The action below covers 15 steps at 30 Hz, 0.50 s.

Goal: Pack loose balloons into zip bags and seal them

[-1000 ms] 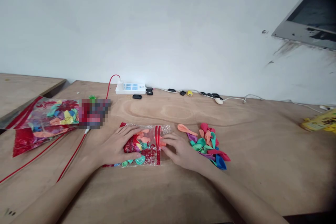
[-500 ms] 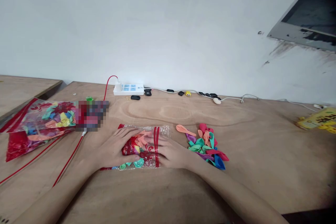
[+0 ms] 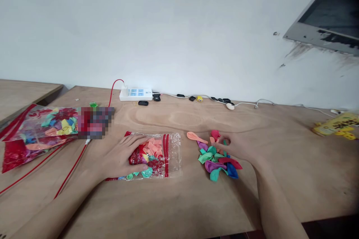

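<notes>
A clear plastic bag with red stripes (image 3: 174, 157) lies flat on the wooden table, with coloured balloons inside it. My left hand (image 3: 119, 158) rests palm down across the bag's left half, its fingers spread and the thumb lower on the plastic. To the right of the bag lies a loose pile of uninflated balloons (image 3: 214, 155) in red, orange, green, purple and blue. My right hand (image 3: 238, 147) is over the pile's upper right side, fingers bent and apart, the fingertips at the balloons. An orange balloon (image 3: 197, 137) sits at the pile's left edge.
Two more balloon bags (image 3: 21, 153) lie at the left, beside a blurred-out object (image 3: 97, 123) with a red cable (image 3: 71, 167). A white power strip (image 3: 136, 94) and small black pieces stand along the wall. A yellow package (image 3: 335, 125) is far right.
My right hand has left the bag and moved right onto the balloon pile, uncovering the bag's right end. My left hand has stayed on the bag. The view has shifted slightly.
</notes>
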Tool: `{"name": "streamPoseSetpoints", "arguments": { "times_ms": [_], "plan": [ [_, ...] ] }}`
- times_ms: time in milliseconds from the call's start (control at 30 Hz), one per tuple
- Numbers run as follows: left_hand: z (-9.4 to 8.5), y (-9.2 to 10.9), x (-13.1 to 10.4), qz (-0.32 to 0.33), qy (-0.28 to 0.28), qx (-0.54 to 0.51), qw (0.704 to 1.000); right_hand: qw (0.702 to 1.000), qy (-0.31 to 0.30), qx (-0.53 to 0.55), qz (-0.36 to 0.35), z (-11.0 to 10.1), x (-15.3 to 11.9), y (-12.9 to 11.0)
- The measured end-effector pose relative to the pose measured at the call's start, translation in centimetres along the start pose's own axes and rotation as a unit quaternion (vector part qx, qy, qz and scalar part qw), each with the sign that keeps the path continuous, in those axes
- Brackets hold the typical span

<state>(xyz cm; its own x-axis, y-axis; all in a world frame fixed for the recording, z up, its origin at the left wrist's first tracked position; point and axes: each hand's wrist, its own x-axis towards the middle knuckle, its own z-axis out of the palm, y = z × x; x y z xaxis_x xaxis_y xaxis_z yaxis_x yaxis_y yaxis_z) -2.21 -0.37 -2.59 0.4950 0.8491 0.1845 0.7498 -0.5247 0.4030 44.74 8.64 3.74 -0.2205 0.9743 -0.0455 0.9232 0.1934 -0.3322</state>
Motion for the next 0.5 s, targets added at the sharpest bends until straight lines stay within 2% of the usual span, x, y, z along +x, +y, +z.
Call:
{"name": "streamPoseSetpoints", "arguments": {
  "times_ms": [100, 167, 333, 500],
  "plan": [
    [0.0, 0.0, 0.0, 0.000, -0.004, 0.001, 1.000, 0.997, -0.080, 0.019, 0.000, -0.1, -0.1, 0.4],
    [-0.1, 0.0, 0.0, 0.003, 0.001, 0.001, 1.000, 0.995, -0.071, 0.066, -0.010, 0.0, 0.0, 0.6],
    [0.0, 0.0, 0.0, 0.002, 0.001, -0.001, 1.000, 0.971, 0.091, 0.219, -0.018, 0.1, 0.9, 1.2],
    [0.1, 0.0, 0.0, 0.000, 0.008, -0.004, 1.000, 0.926, 0.236, 0.293, 0.017, 1.7, 1.7, -0.4]
  ]
}}
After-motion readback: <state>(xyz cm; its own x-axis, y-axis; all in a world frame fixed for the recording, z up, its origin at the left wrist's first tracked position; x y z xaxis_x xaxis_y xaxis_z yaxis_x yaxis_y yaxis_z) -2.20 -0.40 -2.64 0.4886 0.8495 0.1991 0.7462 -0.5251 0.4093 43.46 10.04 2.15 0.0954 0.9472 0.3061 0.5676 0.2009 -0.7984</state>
